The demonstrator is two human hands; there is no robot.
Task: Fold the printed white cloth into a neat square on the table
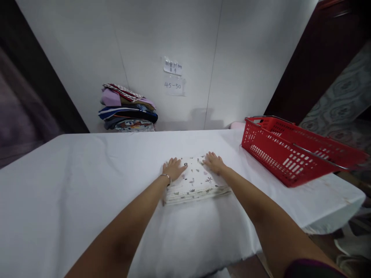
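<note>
A folded white cloth [195, 179] with small printed plants and birds lies flat on the white-covered table [116, 181], its stacked layers showing along the near edge. On its left side rests my left hand [173, 169], fingers spread and pointing away from me, a thin bracelet at the wrist. My right hand [213, 162] lies on the cloth's far right corner, fingers spread too. Both palms face down on the fabric and neither hand grips it.
A red plastic basket [278, 148] with metal handles stands at the table's right side. Folded fabrics are piled [129, 110] against the wall at the back left. Two paper signs [174, 85] hang on the white wall [243, 58].
</note>
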